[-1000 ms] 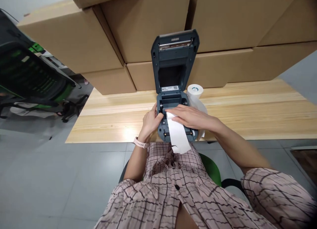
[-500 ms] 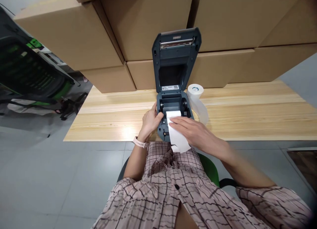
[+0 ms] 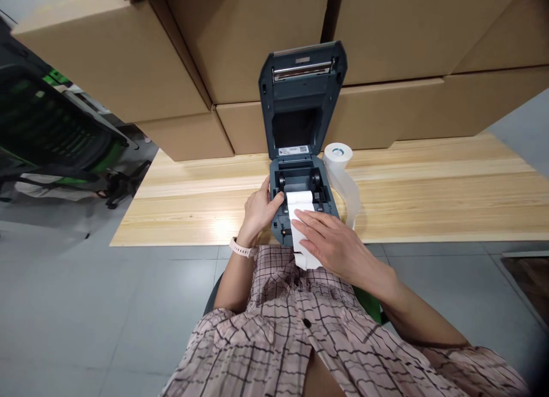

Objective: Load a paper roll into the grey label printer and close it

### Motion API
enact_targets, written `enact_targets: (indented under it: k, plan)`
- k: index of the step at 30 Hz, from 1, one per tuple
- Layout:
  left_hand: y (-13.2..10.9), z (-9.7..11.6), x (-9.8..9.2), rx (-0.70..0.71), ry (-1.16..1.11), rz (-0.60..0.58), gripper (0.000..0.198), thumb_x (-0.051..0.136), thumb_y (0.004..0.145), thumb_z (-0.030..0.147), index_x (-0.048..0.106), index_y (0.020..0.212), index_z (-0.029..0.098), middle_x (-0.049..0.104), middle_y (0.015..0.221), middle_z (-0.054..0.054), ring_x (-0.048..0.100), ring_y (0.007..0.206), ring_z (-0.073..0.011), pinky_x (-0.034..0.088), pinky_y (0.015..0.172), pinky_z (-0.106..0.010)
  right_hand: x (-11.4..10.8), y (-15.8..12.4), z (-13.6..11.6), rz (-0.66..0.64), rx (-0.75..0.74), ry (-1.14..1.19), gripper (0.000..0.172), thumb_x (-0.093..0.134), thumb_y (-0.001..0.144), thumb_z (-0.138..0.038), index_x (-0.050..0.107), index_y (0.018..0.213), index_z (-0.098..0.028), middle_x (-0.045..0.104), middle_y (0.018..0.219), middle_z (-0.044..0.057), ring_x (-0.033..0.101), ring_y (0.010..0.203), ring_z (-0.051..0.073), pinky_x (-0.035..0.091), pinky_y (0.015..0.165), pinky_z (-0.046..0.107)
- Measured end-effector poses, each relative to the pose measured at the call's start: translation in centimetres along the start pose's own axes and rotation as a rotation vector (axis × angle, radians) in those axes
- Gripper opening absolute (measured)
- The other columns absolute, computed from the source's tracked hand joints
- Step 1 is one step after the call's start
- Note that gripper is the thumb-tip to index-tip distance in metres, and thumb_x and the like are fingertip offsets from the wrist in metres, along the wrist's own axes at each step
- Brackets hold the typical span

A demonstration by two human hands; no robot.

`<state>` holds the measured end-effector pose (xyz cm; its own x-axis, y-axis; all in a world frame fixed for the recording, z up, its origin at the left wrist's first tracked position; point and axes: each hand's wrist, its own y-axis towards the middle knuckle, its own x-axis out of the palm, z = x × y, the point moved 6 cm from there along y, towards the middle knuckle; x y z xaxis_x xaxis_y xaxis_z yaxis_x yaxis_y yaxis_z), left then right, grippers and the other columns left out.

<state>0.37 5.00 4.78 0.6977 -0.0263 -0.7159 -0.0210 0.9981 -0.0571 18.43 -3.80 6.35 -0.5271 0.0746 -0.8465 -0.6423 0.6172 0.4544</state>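
A dark grey label printer (image 3: pixel 300 122) stands on the wooden table (image 3: pixel 429 197) with its lid raised. A white paper roll (image 3: pixel 299 199) sits in its bay, and a strip of paper (image 3: pixel 302 254) runs forward over the front edge. My left hand (image 3: pixel 259 209) grips the printer's left side, thumb on the bay's rim. My right hand (image 3: pixel 328 242) lies flat, fingers stretched, on the paper strip at the printer's front. A second white roll (image 3: pixel 338 155) stands upright to the right of the printer, with a tail hanging down.
Large cardboard boxes (image 3: pixel 180 59) are stacked on the table behind the printer. A black and green office chair (image 3: pixel 51 134) stands at the left on the grey tiled floor. A green chair seat (image 3: pixel 369 305) shows under my right arm.
My right hand has slid from the roll in the bay toward me along the paper strip, to the printer's front. The left hand has stayed on the printer's side.
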Motion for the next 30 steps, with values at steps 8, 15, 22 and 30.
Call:
enact_targets:
  k: [8, 15, 22, 30]
  plan:
    - [0.0, -0.1, 0.0, -0.002, 0.018, -0.011, 0.068, 0.055, 0.098, 0.049, 0.051, 0.159, 0.020, 0.076, 0.097, -0.008, 0.067, 0.088, -0.0269, 0.044, 0.079, -0.035, -0.3, 0.1, -0.2, 0.000, -0.025, -0.047, 0.038, 0.054, 0.108, -0.023, 0.063, 0.144, -0.019, 0.069, 0.148, 0.015, 0.070, 0.131, 0.034, 0.066, 0.101, 0.058]
    - [0.0, -0.1, 0.0, -0.019, 0.010, -0.006, 0.069, 0.058, 0.098, 0.052, 0.051, 0.159, 0.019, 0.074, 0.092, -0.007, 0.067, 0.085, -0.0259, 0.044, 0.078, -0.035, -0.4, 0.1, -0.1, -0.004, -0.023, -0.052, 0.041, 0.054, 0.108, -0.023, 0.061, 0.148, -0.025, 0.070, 0.148, 0.013, 0.070, 0.131, 0.032, 0.062, 0.107, 0.059]
    - [-1.6, -0.3, 0.0, 0.028, -0.149, 0.135, 0.082, 0.062, 0.097, 0.056, 0.037, 0.167, 0.019, 0.070, 0.137, -0.017, 0.067, 0.121, -0.0319, 0.051, 0.098, -0.044, -0.4, 0.0, -0.3, 0.004, -0.016, -0.088, 0.036, 0.055, 0.108, -0.024, 0.066, 0.142, -0.024, 0.072, 0.147, 0.011, 0.071, 0.130, 0.029, 0.061, 0.109, 0.054]
    - [-7.2, 0.0, 2.9, 0.084, -0.525, 0.048, 0.102, 0.075, 0.094, 0.054, 0.014, 0.173, 0.034, 0.018, 0.184, -0.009, 0.018, 0.170, -0.0372, 0.022, 0.139, -0.057, -4.5, 0.6, 2.2, 0.124, -0.037, 0.305, 0.030, 0.059, 0.108, -0.024, 0.072, 0.133, -0.032, 0.081, 0.126, 0.001, 0.076, 0.117, 0.022, 0.064, 0.102, 0.047]
